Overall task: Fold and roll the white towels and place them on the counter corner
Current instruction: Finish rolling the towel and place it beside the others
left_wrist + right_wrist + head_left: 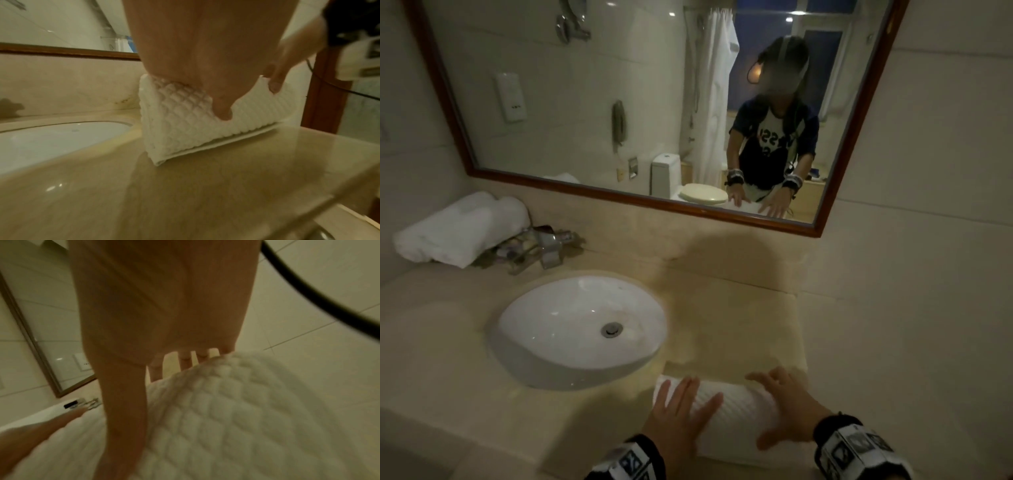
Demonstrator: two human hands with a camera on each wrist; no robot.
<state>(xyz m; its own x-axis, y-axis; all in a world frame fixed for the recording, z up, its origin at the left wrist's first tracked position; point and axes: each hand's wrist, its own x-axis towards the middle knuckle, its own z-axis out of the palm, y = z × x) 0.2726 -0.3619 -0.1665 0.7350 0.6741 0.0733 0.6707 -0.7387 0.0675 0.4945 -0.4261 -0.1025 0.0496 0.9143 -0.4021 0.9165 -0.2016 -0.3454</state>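
Observation:
A white waffle-textured towel (pixel 736 411) lies half rolled on the beige counter (pixel 441 342), at the front edge right of the sink. My left hand (pixel 681 407) lies flat on the roll's left end with straight fingers. My right hand (pixel 784 401) rests on its right end, fingers spread over the top. Beyond the roll a flat strip (pixel 732 329), seemingly the same towel, stretches toward the wall in shadow. The left wrist view shows the left hand (pixel 205 65) pressing a thumb into the towel (pixel 185 129). In the right wrist view, my right hand (pixel 164 313) reaches over the towel (pixel 226 418).
Rolled white towels (pixel 458 226) sit in the counter's back left corner. Beside them are a chrome faucet (pixel 544 246) and small toiletries. The white oval sink (pixel 544 342) lies left of my hands. A framed mirror (pixel 619 102) hangs above. A tiled wall (pixel 911 308) closes the right side.

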